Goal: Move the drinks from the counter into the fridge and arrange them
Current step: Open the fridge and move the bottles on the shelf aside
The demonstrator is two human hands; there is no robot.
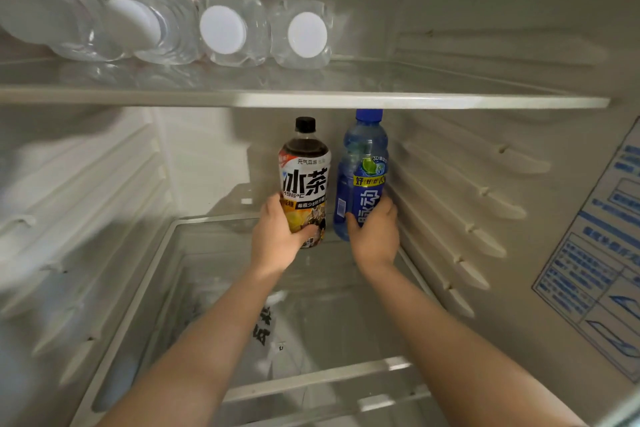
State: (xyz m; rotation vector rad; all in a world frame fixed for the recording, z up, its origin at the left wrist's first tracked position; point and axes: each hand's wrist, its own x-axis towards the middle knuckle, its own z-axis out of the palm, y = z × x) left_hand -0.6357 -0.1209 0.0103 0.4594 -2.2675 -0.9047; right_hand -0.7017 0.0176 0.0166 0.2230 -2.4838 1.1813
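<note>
The tea bottle (304, 148) is clear, shiny plastic with a glossy wrap (306, 184) and a black plastic lid (305, 124). The blue bottle (363, 163) on its right is shiny see-through plastic. The water bottles (258, 45) are clear, bumpy plastic with smooth white caps (307, 34). The shelf (381, 101) under them is glass with a white plastic edge. The walls (519, 45) are smooth pale plastic. The sticker (595, 253) at right looks like paper.
</note>
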